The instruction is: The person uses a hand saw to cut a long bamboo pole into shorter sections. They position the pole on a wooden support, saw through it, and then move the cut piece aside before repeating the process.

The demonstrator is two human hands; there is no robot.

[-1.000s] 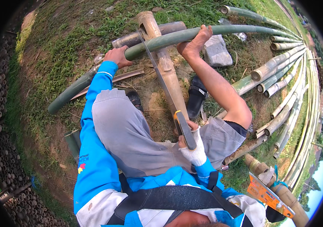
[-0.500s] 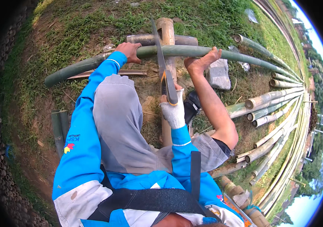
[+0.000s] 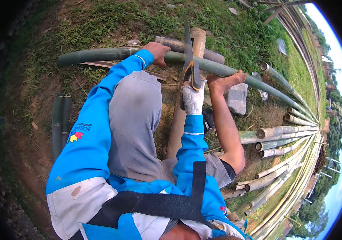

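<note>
A long green bamboo pole (image 3: 95, 55) lies crosswise on a wooden-looking bamboo support (image 3: 198, 42). My bare left hand (image 3: 157, 53) is wrapped over the pole, left of the saw. Gloved in white knit, my right hand (image 3: 193, 98) grips the dark, orange-edged handle of a hand saw (image 3: 188, 48). The saw's blade stands across the pole and points away from me; how deep it cuts is hidden. My bare foot (image 3: 225, 83) presses on the pole, right of the saw.
A short bamboo crosspiece (image 3: 214, 57) sits behind the pole. A grey stone block (image 3: 237, 98) lies beside my foot. Several cut bamboo poles (image 3: 287, 131) fan out at the right. Two short green bamboo pieces (image 3: 58, 122) stand at the left. Plastic scraps (image 3: 281, 47) litter the grass.
My right hand has pushed the saw forward, so its handle is now closer to the pole. The whole view has shifted and turned slightly. My left hand and foot stay on the pole.
</note>
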